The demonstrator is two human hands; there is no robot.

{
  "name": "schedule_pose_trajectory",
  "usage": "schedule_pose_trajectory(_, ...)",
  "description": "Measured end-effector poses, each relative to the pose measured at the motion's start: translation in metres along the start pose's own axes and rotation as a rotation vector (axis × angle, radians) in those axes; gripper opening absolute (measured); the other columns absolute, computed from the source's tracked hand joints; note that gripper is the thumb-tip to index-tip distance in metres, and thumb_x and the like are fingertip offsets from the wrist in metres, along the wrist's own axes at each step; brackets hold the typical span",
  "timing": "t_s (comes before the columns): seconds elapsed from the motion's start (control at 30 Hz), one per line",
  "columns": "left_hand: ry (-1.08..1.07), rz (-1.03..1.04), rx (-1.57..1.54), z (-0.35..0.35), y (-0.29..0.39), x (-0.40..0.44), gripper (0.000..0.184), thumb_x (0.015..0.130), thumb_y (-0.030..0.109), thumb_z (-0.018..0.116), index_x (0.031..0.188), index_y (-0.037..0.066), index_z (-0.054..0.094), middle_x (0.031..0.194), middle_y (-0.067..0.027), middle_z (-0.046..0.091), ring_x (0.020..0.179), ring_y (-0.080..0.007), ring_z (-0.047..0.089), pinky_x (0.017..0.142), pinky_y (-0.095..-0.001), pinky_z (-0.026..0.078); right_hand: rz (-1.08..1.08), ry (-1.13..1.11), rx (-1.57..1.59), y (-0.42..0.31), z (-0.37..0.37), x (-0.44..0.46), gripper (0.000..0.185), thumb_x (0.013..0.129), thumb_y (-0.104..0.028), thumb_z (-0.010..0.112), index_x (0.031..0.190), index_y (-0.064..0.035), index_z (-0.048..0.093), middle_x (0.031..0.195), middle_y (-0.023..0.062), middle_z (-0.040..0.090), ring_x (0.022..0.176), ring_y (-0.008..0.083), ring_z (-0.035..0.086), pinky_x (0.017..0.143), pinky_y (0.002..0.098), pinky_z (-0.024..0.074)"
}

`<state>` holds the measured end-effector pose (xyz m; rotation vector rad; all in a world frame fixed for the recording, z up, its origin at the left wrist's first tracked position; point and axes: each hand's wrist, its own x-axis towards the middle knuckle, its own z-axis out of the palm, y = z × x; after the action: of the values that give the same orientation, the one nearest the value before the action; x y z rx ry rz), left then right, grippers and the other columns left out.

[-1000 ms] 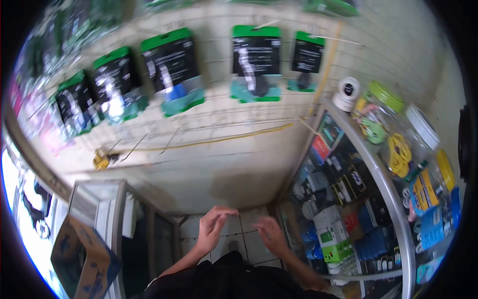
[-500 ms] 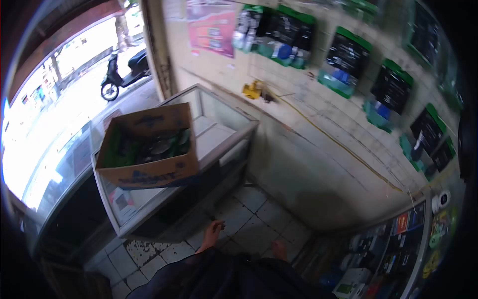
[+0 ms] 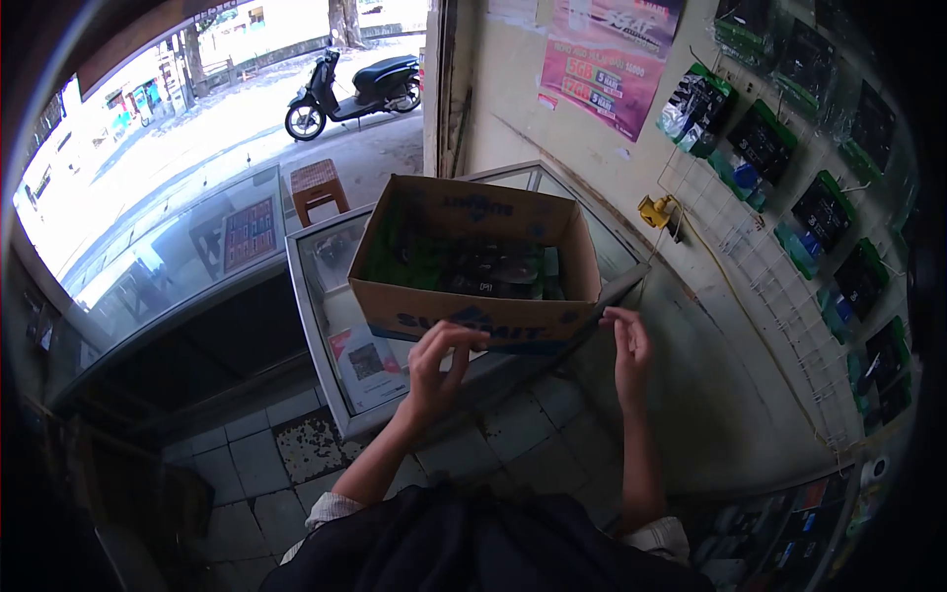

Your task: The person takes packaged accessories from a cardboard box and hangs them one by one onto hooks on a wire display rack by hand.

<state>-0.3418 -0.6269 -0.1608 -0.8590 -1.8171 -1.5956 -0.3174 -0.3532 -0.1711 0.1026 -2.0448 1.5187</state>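
An open cardboard box [image 3: 533,314] with blue lettering stands on a glass display case [image 3: 345,414]. Inside it lie several dark and green packages [image 3: 488,268], partly in shadow. My left hand [image 3: 434,370] is in front of the box's near wall, fingers bent but apart, holding nothing. Close to the box's near right corner is my right hand [image 3: 629,350], its fingers loosely bent and spread, also holding nothing. Whether either hand touches the cardboard I cannot tell.
Another glass counter [image 3: 197,237] runs along the left, with a stool [image 3: 316,187] behind it. A scooter [image 3: 355,94] is parked outside. Green-and-black packets [image 3: 760,143] hang on the right wall rack, near a yellow cable [image 3: 735,335]. Shelves with goods [image 3: 779,533] stand low right.
Both hands have risen from near my body and reached forward to the box. My view has turned left and closer, so the box now sits near the middle.
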Motion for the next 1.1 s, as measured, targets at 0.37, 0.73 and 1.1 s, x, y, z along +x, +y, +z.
schedule_pose_trajectory(0.37, -0.771, -0.328, 0.643, 0.027, -0.161, 0.125, 0.043, 0.086, 0.030, 0.057, 0.121, 0.006, 0.051, 0.121, -0.0195, 0.051, 0.120, -0.0341, 0.043, 0.102, -0.0438, 0.034, 0.114, -0.706, -0.866, 0.057, 0.117, 0.167, 0.063, 0.077, -0.040, 0.070, 0.126, -0.0073, 0.050, 0.119, 0.0180, 0.056, 0.116, 0.0306, 0.051, 0.099, 0.0380, 0.0397)
schedule_pose_trajectory(0.73, -0.988, -0.446, 0.760, 0.026, -0.204, 0.125, 0.051, 0.082, 0.030, 0.062, 0.125, 0.006, 0.050, 0.124, -0.0209, 0.053, 0.116, -0.0367, 0.049, 0.098, -0.0439, 0.038, -0.242, -0.800, -1.079, 0.073, 0.128, 0.184, 0.025, 0.086, -0.026, 0.059, 0.098, -0.0056, 0.065, 0.092, 0.0198, 0.066, 0.085, 0.0341, 0.065, 0.077, 0.0405, 0.0529)
schedule_pose_trajectory(1.1, -0.448, -0.109, 0.500, 0.017, -0.138, 0.140, 0.022, 0.074, 0.008, 0.064, 0.096, 0.004, 0.064, 0.099, -0.0123, 0.064, 0.100, -0.0325, 0.057, 0.088, -0.0400, 0.045, -0.789, -0.363, -1.325, -0.006, 0.122, 0.142, 0.006, 0.088, -0.012, 0.052, 0.085, -0.0071, 0.051, 0.070, 0.0074, 0.060, 0.060, 0.0229, 0.066, 0.050, 0.0303, 0.0550)
